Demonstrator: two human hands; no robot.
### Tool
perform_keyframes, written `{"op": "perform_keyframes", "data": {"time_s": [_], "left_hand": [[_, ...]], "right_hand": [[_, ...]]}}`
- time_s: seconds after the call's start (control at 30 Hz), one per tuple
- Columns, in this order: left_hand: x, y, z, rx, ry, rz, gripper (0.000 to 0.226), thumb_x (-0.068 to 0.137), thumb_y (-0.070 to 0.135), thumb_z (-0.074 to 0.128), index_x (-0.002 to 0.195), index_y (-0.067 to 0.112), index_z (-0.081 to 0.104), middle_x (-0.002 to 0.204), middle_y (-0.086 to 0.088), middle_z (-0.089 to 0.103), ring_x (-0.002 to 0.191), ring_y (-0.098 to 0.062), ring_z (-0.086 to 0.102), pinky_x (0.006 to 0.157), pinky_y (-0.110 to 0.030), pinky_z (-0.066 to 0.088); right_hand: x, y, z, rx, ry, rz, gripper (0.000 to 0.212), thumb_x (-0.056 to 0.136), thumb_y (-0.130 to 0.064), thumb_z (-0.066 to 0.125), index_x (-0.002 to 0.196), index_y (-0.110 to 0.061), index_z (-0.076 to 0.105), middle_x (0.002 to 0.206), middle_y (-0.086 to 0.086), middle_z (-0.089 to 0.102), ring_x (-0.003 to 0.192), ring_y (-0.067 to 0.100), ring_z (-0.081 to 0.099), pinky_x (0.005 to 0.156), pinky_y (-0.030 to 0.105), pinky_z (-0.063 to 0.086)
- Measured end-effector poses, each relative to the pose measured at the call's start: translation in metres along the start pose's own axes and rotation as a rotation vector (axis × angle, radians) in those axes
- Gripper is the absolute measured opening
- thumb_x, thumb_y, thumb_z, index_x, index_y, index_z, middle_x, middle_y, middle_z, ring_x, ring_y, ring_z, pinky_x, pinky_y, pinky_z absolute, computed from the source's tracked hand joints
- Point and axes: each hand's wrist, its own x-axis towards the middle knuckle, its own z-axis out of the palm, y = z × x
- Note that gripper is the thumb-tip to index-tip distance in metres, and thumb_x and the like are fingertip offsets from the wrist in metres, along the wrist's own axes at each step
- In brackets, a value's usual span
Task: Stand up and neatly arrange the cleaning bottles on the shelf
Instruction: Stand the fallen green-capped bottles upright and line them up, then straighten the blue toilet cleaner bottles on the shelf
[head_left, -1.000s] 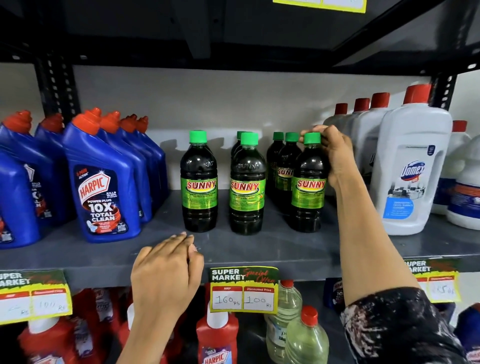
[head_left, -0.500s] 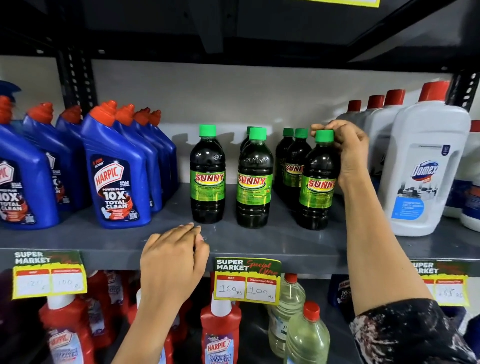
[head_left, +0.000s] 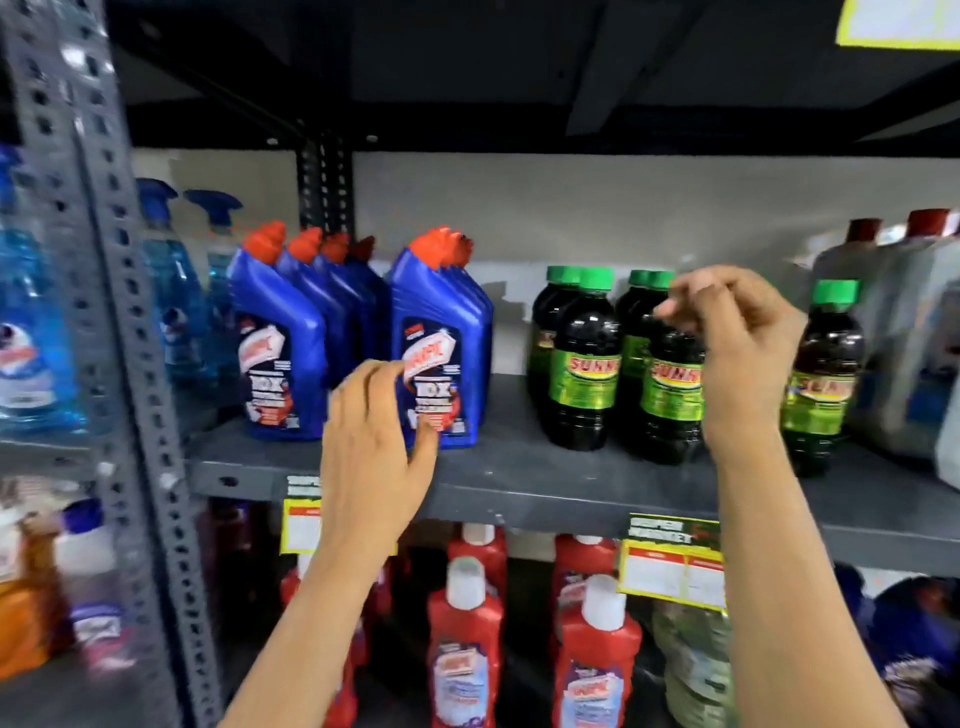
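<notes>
Blue Harpic bottles (head_left: 441, 343) with orange caps stand upright in two rows on the grey shelf (head_left: 519, 478). To their right stand several dark Sunny bottles (head_left: 584, 364) with green caps and green labels, one of them (head_left: 826, 374) set apart further right. My left hand (head_left: 374, 447) hovers with fingers spread just in front of the front Harpic bottle, holding nothing. My right hand (head_left: 737, 332) is raised in front of the middle Sunny bottles with fingers loosely curled around nothing. The picture is blurred by motion.
A perforated grey upright (head_left: 104, 312) stands at the left, with blue spray bottles (head_left: 171, 291) beyond it. White bottles with red caps (head_left: 893, 312) fill the right end. Red Harpic bottles (head_left: 467, 634) and price tags (head_left: 672, 566) sit below. Another shelf hangs close overhead.
The view has swung left. My right hand has let go of the right Sunny bottle's cap and moved left. My left hand has risen from the shelf edge toward the Harpic bottles.
</notes>
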Motion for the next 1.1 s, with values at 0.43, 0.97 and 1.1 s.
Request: {"op": "perform_keyframes", "data": {"time_s": [0.43, 0.97, 1.1], "left_hand": [[0.043, -0.112, -0.024, 0.009, -0.286, -0.434, 0.138, 0.063, 0.044, 0.081, 0.145, 0.01, -0.024, 0.155, -0.022, 0.009, 0.126, -0.043, 0.044, 0.094, -0.05, 0.044], [0.041, -0.125, -0.015, 0.025, -0.24, -0.439, 0.137, 0.062, 0.046, 0.078, 0.144, 0.013, -0.027, 0.133, -0.02, 0.04, 0.094, -0.038, 0.06, 0.062, -0.035, 0.04], [0.041, -0.125, -0.012, 0.022, -0.245, -0.443, 0.137, 0.062, 0.047, 0.079, 0.145, 0.014, -0.026, 0.136, -0.019, 0.039, 0.095, -0.039, 0.06, 0.063, -0.036, 0.041]], "right_hand": [[-0.122, 0.039, 0.152, -0.747, -0.347, 0.53, 0.124, 0.06, -0.04, 0.084, 0.147, -0.024, -0.003, 0.137, 0.017, 0.045, 0.118, 0.037, 0.053, 0.096, 0.048, 0.046], [-0.135, 0.044, 0.185, -1.18, -0.179, 0.523, 0.123, 0.057, -0.06, 0.073, 0.145, -0.018, -0.003, 0.12, 0.019, 0.052, 0.095, 0.039, 0.062, 0.073, 0.045, 0.05], [-0.135, 0.043, 0.183, -1.175, -0.173, 0.528, 0.122, 0.057, -0.059, 0.074, 0.145, -0.02, -0.001, 0.121, 0.018, 0.052, 0.096, 0.039, 0.062, 0.073, 0.045, 0.051]]}}
